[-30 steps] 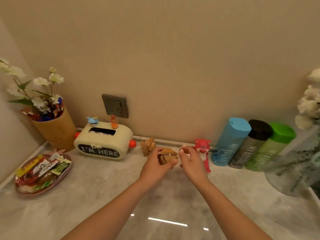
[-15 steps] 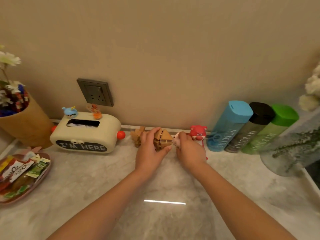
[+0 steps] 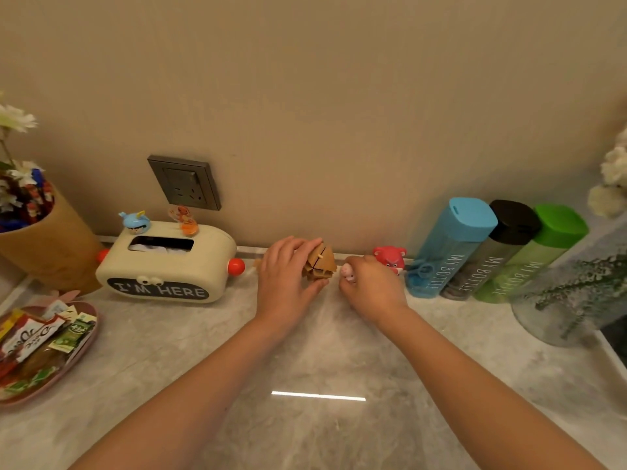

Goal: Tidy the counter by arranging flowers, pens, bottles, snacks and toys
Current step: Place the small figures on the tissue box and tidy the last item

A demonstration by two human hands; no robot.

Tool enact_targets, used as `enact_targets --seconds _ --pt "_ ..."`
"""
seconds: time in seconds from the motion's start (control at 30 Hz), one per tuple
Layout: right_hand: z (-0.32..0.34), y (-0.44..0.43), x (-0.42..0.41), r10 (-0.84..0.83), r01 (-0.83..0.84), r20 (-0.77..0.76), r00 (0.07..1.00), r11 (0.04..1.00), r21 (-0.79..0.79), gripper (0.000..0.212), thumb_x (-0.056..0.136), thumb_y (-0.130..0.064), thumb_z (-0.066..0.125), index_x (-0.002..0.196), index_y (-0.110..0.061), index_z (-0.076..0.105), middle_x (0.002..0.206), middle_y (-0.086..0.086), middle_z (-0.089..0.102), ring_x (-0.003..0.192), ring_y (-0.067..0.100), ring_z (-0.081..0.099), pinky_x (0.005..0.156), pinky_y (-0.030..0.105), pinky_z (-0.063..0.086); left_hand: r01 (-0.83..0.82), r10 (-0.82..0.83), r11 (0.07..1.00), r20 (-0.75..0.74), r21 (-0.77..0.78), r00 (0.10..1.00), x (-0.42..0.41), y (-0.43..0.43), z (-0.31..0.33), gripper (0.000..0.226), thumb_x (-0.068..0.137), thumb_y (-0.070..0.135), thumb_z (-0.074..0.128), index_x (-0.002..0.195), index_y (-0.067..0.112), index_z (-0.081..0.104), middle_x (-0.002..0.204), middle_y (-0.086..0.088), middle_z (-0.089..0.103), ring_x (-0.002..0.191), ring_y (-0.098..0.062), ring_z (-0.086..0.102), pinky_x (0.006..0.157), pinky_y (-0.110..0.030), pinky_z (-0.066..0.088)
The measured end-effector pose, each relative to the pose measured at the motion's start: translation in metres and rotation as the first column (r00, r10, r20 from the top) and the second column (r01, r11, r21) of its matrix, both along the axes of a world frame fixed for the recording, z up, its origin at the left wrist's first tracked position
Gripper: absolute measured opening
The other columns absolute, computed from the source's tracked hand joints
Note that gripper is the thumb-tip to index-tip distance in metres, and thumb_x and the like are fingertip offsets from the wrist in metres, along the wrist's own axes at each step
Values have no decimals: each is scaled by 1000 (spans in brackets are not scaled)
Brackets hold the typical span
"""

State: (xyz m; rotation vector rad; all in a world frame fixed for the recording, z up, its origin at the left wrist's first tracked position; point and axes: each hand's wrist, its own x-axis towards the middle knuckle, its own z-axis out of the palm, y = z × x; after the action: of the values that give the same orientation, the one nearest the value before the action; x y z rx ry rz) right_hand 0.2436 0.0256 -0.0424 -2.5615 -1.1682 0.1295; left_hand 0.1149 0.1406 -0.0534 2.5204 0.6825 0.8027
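Observation:
My left hand point(image 3: 286, 273) grips a wooden puzzle toy point(image 3: 320, 261) at the back of the marble counter, close to the wall. My right hand point(image 3: 371, 288) is closed around a small pink and white toy point(image 3: 347, 272) just right of the puzzle. A red bear figure point(image 3: 391, 259) stands behind my right hand. Another wooden puzzle piece is mostly hidden behind my left hand. Three bottles stand in a row at the right: blue point(image 3: 448, 247), black point(image 3: 492, 249) and green point(image 3: 529, 254).
A cream tissue box point(image 3: 166, 266) marked "I'M HERE" carries two small figures. A cork pot with flowers and pens point(image 3: 37, 232) stands far left, a pink snack tray point(image 3: 44, 347) in front of it. A glass vase point(image 3: 573, 290) with white flowers is far right. A wall socket point(image 3: 185, 183) sits above.
Both hands have moved away from me toward the wall, carrying the wooden puzzle and the small pink toy. The view has shifted to the right and closer to the counter.

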Motion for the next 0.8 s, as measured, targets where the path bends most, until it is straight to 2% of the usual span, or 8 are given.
enact_targets --seconds 0.1,0.17,0.27,0.4,0.5,0.63,0.73,0.8 --pt "-2 -1 -2 -22 22 -34 999 1000 14 16 86 -32 52 95 -23 61 94 2 66 77 23 61 51 26 32 28 -19 995 -97 94 995 6 6 -1 66 76 43 73 135 33 46 132 8 51 134 -19 33 116 -37 16" --pt "-4 -3 -1 -29 30 -51 998 999 17 21 82 -30 57 101 -23 63 98 2 66 83 25 64 56 28 38 60 -31 985 -180 160 983 9 9 -3 64 76 44 72 134 33 47 131 8 53 135 -21 32 119 -37 4" --pt "-9 -7 -1 -33 35 -77 996 999 20 30 80 -20 60 110 -23 64 109 3 67 94 26 64 65 30 45 96 -22 969 -310 226 951 9 11 -8 63 79 46 69 135 34 44 135 11 51 139 -21 28 120 -42 -4" --pt "-14 -7 -3 -75 83 -119 990 994 71 38 81 -14 58 117 -25 63 115 2 67 102 25 64 74 32 50 95 19 953 -369 287 929 11 12 -11 63 83 46 65 140 33 41 141 12 48 140 -21 28 119 -47 -6" --pt "-15 -1 -1 -66 73 -139 988 996 49 41 84 -11 55 122 -24 58 119 1 65 104 24 62 75 33 52 96 28 949 -385 300 922 14 14 -9 65 82 43 66 141 30 41 141 12 49 139 -20 31 118 -48 -8" --pt "-16 4 1 -27 35 -171 985 998 44 47 87 -7 54 131 -21 53 131 6 57 111 28 59 84 38 53 86 18 958 -358 272 934 15 16 -11 59 79 39 67 132 28 46 135 14 52 134 -16 36 119 -45 -8" --pt "-16 8 2 -23 32 -167 986 998 57 53 88 -8 55 140 -20 46 137 7 54 120 27 55 91 36 50 80 20 960 -350 269 937 14 16 -13 57 77 38 68 129 28 47 134 13 52 134 -17 37 119 -47 -7" --pt "-16 11 2 -21 34 -183 983 997 69 56 88 -7 54 141 -20 44 136 7 55 120 27 55 90 35 50 70 31 959 -346 276 938 12 17 -14 57 76 36 69 129 28 48 134 12 53 135 -18 37 118 -49 -7"
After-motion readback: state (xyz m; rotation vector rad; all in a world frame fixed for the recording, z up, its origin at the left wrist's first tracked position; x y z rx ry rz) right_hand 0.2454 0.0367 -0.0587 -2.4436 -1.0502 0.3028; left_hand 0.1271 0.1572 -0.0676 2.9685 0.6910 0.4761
